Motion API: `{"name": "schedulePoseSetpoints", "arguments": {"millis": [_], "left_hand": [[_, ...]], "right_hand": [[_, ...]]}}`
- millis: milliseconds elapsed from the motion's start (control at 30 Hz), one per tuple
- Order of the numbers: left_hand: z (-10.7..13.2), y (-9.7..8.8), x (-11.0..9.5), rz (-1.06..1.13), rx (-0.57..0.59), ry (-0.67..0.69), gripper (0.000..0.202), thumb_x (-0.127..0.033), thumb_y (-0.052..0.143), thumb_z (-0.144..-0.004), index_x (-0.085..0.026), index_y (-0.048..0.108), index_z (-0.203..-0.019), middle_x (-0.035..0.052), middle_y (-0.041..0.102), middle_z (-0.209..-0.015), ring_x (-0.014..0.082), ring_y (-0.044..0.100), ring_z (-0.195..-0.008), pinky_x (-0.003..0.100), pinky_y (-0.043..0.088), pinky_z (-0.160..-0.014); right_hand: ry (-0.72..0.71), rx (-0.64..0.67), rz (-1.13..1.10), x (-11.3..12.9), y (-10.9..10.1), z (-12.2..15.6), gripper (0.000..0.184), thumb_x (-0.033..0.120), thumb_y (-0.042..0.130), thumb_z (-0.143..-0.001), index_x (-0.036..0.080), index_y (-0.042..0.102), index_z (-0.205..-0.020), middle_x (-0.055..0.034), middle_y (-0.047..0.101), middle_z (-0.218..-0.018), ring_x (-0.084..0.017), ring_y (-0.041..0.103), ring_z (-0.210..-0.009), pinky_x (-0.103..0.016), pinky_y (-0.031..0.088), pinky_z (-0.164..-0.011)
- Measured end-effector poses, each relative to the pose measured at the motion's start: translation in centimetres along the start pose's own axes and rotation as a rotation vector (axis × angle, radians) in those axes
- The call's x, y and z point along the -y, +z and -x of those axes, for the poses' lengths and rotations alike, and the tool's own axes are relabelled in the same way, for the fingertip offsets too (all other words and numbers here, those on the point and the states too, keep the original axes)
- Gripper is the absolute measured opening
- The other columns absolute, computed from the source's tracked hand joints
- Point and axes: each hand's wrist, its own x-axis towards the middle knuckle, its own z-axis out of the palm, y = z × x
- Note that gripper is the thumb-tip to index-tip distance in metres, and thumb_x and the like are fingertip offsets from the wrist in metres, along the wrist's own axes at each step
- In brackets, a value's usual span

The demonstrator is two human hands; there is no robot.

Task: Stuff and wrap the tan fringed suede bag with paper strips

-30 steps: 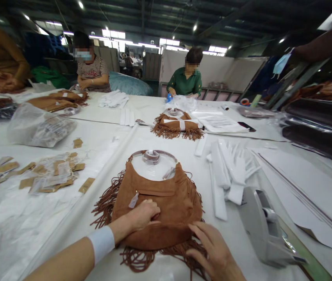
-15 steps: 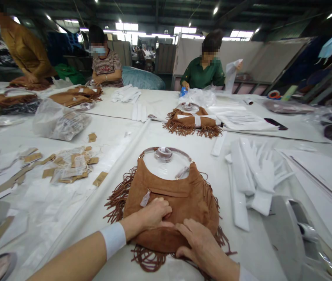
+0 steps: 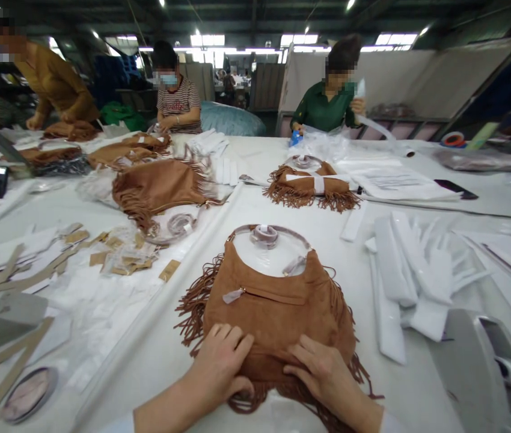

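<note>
A tan suede handbag with long fringe point(image 3: 278, 313) lies on the white table in front of me. Its strap is coiled on a clear round plastic insert point(image 3: 267, 255) at the top, and a zip pocket with a pale pull tag point(image 3: 232, 296) crosses its front. My left hand point(image 3: 222, 361) and my right hand point(image 3: 323, 376) both rest on the bag's lower part, fingers curled into the suede. They hide part of the bottom fringe.
A grey tape dispenser point(image 3: 476, 373) stands at the lower right, beside folded white strips point(image 3: 409, 276). Other fringed bags point(image 3: 314, 183) lie farther up the table, with kraft tags in plastic point(image 3: 124, 258) at left. Several co-workers point(image 3: 327, 102) work around the table.
My hands have drawn closer together on the bag's lower part. A further fringed bag now lies at the upper left, over the plastic bag. The view has swung slightly left.
</note>
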Motion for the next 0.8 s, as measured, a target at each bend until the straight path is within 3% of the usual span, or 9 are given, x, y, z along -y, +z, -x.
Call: {"name": "schedulePoseSetpoints", "arguments": {"millis": [100,167,267,367,467,533,667,700,800], "left_hand": [[0.4,1.7,0.4,-0.059,0.040,-0.023,0.019,-0.036,0.062,-0.086,-0.021,0.055,-0.095,0.0031,0.058,-0.098,0.0230,0.050,-0.091,0.037,0.038,-0.077],[-0.1,2.2,0.8,-0.089,0.061,0.016,0.004,-0.024,0.055,-0.089,-0.020,0.054,-0.088,0.0025,0.058,-0.094,0.0217,0.049,-0.089,0.036,0.037,-0.075],[-0.7,2.0,1.3,-0.100,0.115,0.092,0.007,-0.017,0.049,-0.090,-0.021,0.054,-0.086,0.0020,0.057,-0.093,0.0206,0.049,-0.088,0.035,0.038,-0.074],[-0.9,1.0,0.8,-0.071,0.170,0.093,0.009,-0.029,0.056,-0.089,-0.021,0.056,-0.094,0.0027,0.057,-0.100,0.0221,0.050,-0.093,0.036,0.039,-0.078],[-1.1,0.6,-0.5,-0.047,0.205,0.084,0.059,-0.044,0.072,-0.077,-0.023,0.046,-0.126,0.0056,0.055,-0.111,0.0263,0.049,-0.100,0.041,0.039,-0.086],[-1.3,0.8,-1.5,-0.049,0.217,0.086,0.079,-0.043,0.075,-0.073,-0.024,0.034,-0.137,0.0074,0.054,-0.115,0.0275,0.049,-0.101,0.044,0.038,-0.089],[-1.4,1.4,-2.5,-0.011,0.205,0.086,0.053,-0.042,0.073,-0.076,-0.024,0.049,-0.120,0.0064,0.054,-0.114,0.0258,0.048,-0.101,0.041,0.037,-0.087],[-1.3,1.5,-2.6,0.011,0.188,0.087,0.048,-0.045,0.072,-0.076,-0.024,0.052,-0.114,0.0057,0.054,-0.113,0.0252,0.047,-0.101,0.040,0.037,-0.086],[-1.1,1.9,-2.3,0.060,0.144,0.101,0.044,-0.055,0.071,-0.075,-0.024,0.056,-0.103,0.0041,0.053,-0.111,0.0239,0.047,-0.099,0.039,0.036,-0.084]], "right_hand": [[-0.017,-0.032,0.006,0.0,0.1,0.1,0.006,0.024,0.063,-0.087,0.021,0.058,-0.088,-0.0003,0.059,-0.079,-0.015,0.058,-0.072,-0.025,0.039,-0.059],[-0.044,-0.056,0.022,0.0,0.1,0.4,0.004,0.023,0.060,-0.089,0.020,0.058,-0.088,-0.0003,0.059,-0.078,-0.014,0.057,-0.070,-0.025,0.038,-0.059],[-0.077,-0.073,0.064,0.1,0.2,0.9,0.002,0.020,0.060,-0.088,0.020,0.058,-0.089,-0.0004,0.059,-0.078,-0.014,0.056,-0.071,-0.025,0.038,-0.060],[-0.063,-0.061,0.104,0.3,0.0,1.0,0.010,0.019,0.067,-0.083,0.021,0.059,-0.088,0.0001,0.060,-0.080,-0.015,0.056,-0.073,-0.026,0.038,-0.061],[-0.043,-0.017,0.129,0.5,-0.2,1.0,0.021,0.024,0.076,-0.075,0.022,0.059,-0.088,0.0002,0.061,-0.083,-0.016,0.057,-0.075,-0.028,0.040,-0.063],[-0.040,0.010,0.126,0.6,-0.4,1.0,0.031,0.028,0.080,-0.070,0.022,0.060,-0.093,-0.0004,0.062,-0.087,-0.019,0.058,-0.078,-0.030,0.043,-0.066],[-0.077,-0.057,0.091,0.8,-1.0,1.6,0.061,0.037,0.081,-0.068,0.019,0.052,-0.119,-0.0065,0.063,-0.101,-0.023,0.058,-0.090,-0.036,0.047,-0.079],[-0.092,-0.081,0.072,0.8,-1.1,1.7,0.056,0.037,0.077,-0.073,0.019,0.051,-0.119,-0.0071,0.063,-0.102,-0.023,0.058,-0.090,-0.036,0.047,-0.079],[-0.104,-0.134,0.019,1.0,-1.0,2.0,0.013,0.031,0.058,-0.090,0.021,0.056,-0.098,-0.0046,0.061,-0.092,-0.019,0.055,-0.080,-0.032,0.043,-0.072]]}}
